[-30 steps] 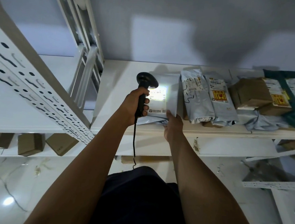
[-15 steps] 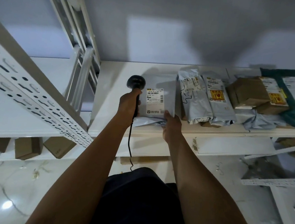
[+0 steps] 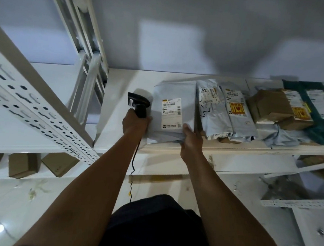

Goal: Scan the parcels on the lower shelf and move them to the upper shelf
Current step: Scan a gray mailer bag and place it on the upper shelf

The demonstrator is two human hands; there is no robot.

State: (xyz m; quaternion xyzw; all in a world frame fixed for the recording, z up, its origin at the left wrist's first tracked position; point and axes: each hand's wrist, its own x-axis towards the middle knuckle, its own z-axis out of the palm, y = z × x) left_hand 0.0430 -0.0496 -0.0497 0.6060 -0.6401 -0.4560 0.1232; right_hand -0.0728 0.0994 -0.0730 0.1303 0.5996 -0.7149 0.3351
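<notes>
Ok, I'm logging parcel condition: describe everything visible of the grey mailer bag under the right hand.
The grey mailer bag is a flat, soft, slightly wrinkled plastic pouch lying label-up at the left end of the parcel row on the white shelf. Its white label carries barcodes, too small to read. The right hand pinches its near right corner; the left hand, holding the scanner, is at its left edge.

White upper shelf [image 3: 121,84] w/ grey mailers [image 3: 214,115], cardbd box [image 3: 269,106], green bag [image 3: 321,133].

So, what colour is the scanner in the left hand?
The scanner is black, gripped by the left hand; the head view shows it.
</notes>
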